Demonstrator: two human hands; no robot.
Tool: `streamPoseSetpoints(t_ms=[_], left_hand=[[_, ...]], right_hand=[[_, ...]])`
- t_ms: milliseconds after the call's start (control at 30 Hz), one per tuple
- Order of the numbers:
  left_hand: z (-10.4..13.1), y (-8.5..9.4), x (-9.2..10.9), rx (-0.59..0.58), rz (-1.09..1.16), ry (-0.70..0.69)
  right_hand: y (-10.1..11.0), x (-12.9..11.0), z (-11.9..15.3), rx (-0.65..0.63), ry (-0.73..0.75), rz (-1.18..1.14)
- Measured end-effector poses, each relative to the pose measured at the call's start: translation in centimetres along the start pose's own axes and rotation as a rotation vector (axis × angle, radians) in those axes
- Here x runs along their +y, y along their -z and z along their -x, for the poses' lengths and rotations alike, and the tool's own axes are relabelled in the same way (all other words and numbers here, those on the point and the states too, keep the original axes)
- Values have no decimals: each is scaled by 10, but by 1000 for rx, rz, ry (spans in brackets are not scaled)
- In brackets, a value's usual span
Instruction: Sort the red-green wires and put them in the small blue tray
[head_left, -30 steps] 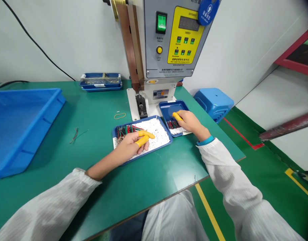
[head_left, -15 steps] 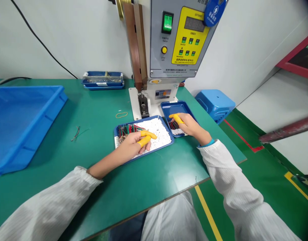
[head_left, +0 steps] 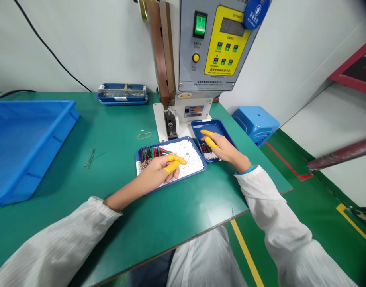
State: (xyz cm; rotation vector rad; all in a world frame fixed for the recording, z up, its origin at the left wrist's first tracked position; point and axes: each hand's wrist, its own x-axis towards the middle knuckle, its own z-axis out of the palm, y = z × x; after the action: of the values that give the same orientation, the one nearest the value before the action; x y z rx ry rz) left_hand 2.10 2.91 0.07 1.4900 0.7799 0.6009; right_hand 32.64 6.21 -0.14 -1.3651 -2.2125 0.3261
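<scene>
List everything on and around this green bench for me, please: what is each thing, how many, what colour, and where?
machine: one, grey with yellow panel, back centre
large bin: one, blue, far left
stacked trays: blue, by the wall
rubber band: one, tan, left of the machine base
loose wire: one, dark, mid-bench
parts tray: one, blue, holding white bits and red-green wires, centre
small tray: one, blue, holding wires, right of it
stool: one, blue, on the floor, right
left hand: yellow finger cots, on the parts tray
right hand: yellow finger cots, on the small tray

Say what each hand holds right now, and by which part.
Neither hand clearly holds anything. The left hand rests on the tray of white bits; the right hand lies over the wires, any grip hidden.
</scene>
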Motion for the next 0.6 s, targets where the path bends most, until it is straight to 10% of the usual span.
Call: streamPoseSetpoints(t_ms=[600], left_hand=[[0,0,0,-12,0,12]], right_hand=[[-7,4,1,0,-3,-75]])
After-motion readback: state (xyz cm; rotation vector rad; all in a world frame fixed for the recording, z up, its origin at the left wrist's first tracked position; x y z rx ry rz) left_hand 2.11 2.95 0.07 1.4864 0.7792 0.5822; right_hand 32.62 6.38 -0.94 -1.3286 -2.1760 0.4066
